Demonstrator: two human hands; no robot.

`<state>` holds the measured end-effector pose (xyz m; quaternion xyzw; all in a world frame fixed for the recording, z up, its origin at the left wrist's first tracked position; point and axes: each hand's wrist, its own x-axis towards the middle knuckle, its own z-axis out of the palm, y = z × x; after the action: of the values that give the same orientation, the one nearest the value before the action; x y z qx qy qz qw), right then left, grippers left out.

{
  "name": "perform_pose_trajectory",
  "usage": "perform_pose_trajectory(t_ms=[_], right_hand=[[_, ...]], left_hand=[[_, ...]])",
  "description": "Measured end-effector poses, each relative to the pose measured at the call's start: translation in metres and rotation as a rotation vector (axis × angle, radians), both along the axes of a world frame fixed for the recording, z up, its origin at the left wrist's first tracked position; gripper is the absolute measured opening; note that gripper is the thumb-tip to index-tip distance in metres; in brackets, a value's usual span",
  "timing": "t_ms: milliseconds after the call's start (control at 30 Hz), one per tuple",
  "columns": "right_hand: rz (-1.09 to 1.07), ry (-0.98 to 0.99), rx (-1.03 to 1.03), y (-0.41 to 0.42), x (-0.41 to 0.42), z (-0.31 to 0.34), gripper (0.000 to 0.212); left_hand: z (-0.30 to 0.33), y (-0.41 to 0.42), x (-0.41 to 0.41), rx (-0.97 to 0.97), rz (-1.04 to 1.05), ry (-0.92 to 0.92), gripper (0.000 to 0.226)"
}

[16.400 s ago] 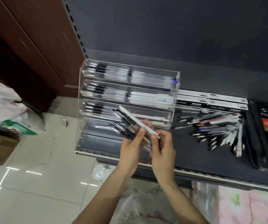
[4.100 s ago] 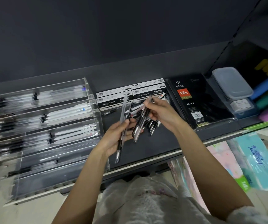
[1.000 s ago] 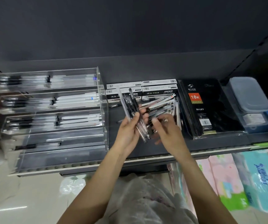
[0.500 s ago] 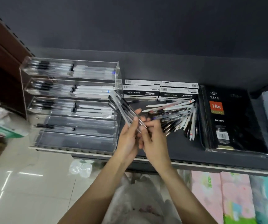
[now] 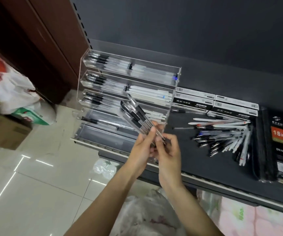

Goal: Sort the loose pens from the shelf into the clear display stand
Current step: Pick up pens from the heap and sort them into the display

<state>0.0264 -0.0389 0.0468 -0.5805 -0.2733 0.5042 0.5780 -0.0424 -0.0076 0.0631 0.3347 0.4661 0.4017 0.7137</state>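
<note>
Display stand (image 5: 171, 92): on the shelf at 10 o'clock (upper tiers stocked).
Left hand (image 5: 141, 148): grips a pen bundle (image 5: 137, 118).
Right hand (image 5: 169, 150): pinches the bundle's tips.
Loose pens (image 5: 226, 137): at 3 o'clock on the shelf.

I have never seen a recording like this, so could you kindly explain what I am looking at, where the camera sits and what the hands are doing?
There is no machine here: a person wears one wide-angle camera on the head, looking forward and down at their own bare hands. The left hand grips a bundle of clear pens with black grips, and the right hand pinches the bundle's lower tips. Behind the bundle, a clear tiered display stand stands on a dark shelf, its upper tiers already filled with pens. To the right lie a loose pile of pens, some black-and-white pen boxes and a wrapped black diary. Left of the shelf, bags and a cardboard box sit on a tiled floor.
</note>
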Motion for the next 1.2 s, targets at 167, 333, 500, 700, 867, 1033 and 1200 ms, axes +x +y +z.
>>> perform_pose_trajectory(t_ms=[167, 333, 500, 700, 867, 1033, 1200], right_hand=[[-0.016, -0.117, 0.025, 0.015, -0.045, -0.008, 0.011], [0.032, -0.243, -0.024, 0.023, -0.101, -0.019, 0.008], [0.000, -0.458, -0.089, 0.040, -0.137, -0.026, 0.008], [-0.063, -0.680, -0.117, 0.053, -0.105, -0.025, 0.013], [0.080, -0.944, -0.087, 0.071, -0.099, -0.033, 0.011], [0.228, -1.355, -0.073, 0.090, -0.107, -0.046, 0.017], [0.307, -1.583, -0.121, 0.104, -0.124, -0.039, 0.021]], left_hand=[[-0.017, 0.021, -0.067, -0.050, -0.011, -0.078, 0.028], [-0.031, 0.044, -0.150, -0.087, -0.083, -0.014, 0.031], [-0.044, 0.056, -0.202, -0.127, -0.061, 0.049, 0.015], [-0.058, 0.066, -0.247, -0.183, 0.058, 0.023, 0.023], [-0.060, 0.070, -0.268, -0.212, 0.105, -0.009, 0.017], [-0.061, 0.073, -0.279, -0.222, 0.119, -0.020, 0.020], [-0.063, 0.075, -0.282, -0.228, 0.126, -0.056, 0.016]])
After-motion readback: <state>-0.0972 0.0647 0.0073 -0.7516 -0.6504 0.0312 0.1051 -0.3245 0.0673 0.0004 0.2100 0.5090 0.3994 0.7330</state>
